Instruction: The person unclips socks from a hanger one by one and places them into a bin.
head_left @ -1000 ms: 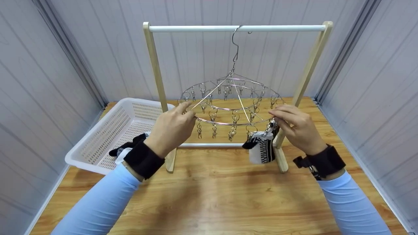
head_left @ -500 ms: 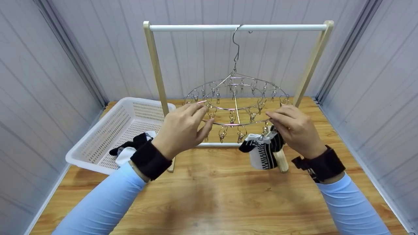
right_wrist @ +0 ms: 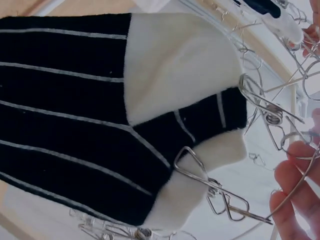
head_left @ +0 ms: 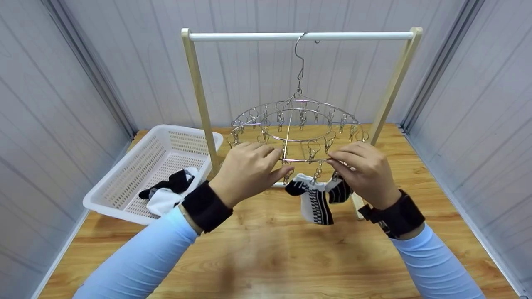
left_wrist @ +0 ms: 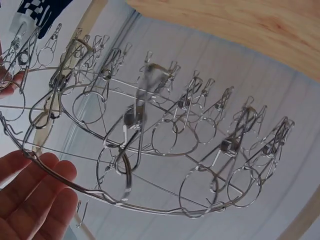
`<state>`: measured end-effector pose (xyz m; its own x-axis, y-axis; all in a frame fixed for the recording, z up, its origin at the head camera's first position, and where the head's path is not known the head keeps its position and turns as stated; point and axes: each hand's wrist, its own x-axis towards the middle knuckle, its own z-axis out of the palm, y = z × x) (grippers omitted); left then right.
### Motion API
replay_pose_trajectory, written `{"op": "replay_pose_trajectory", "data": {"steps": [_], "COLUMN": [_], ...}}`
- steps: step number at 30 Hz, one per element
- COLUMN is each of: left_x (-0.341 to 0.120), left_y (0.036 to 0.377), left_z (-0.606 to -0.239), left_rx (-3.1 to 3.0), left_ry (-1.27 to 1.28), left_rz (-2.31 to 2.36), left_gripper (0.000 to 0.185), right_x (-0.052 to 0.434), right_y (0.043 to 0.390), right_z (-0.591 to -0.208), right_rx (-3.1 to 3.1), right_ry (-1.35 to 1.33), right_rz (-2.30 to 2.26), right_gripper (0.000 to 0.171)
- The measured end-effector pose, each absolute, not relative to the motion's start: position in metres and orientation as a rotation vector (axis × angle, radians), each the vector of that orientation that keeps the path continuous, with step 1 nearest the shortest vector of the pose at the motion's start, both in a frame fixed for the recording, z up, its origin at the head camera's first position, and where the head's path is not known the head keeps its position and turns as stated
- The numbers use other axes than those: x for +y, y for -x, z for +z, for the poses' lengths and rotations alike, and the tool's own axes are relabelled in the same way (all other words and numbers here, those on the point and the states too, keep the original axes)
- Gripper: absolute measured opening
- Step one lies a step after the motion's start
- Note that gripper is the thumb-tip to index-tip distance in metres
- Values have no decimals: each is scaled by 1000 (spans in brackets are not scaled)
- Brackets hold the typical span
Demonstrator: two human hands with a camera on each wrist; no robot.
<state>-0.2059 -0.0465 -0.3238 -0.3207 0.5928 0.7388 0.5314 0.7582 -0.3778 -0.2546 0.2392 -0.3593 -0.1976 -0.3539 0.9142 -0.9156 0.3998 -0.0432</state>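
A round metal clip hanger [head_left: 297, 140] hangs by its hook from the rack's white bar. My right hand [head_left: 363, 170] pinches the front right of its outer ring between thumb and fingertips. At the front of the ring, my left hand [head_left: 251, 170] has its fingers extended, touching or very near the wire. Between and below the hands hangs a white sock with black pattern [head_left: 312, 203], held by clips. Beside it, partly behind the right hand, hangs a black sock with thin white stripes [right_wrist: 65, 115]. Bare clips [left_wrist: 230, 145] dangle around the ring.
A white perforated basket [head_left: 112, 178] stands at the left, with black and white socks [head_left: 166, 199] inside. The rack's wooden posts [head_left: 199, 95] flank the hanger on the wooden tabletop [head_left: 266, 257]. Pale panel walls enclose three sides.
The hanger has turned, bringing the clipped socks leftward along the front. My right hand has moved left with the ring, while my left hand has shifted right and its fingers have loosened.
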Motion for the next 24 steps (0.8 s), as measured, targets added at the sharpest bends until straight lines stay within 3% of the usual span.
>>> {"op": "replay_pose_trajectory", "data": {"steps": [24], "left_x": [-55], "left_y": [208], "left_z": [-329], "left_rx": [-2007], "left_ry": [858], "left_rz": [102], "left_gripper": [39], "right_x": [219], "right_y": [231], "right_z": [-359], "right_rx": [-1767], "right_ry": [-1013], "right_rz": [785], "right_gripper": [22]}}
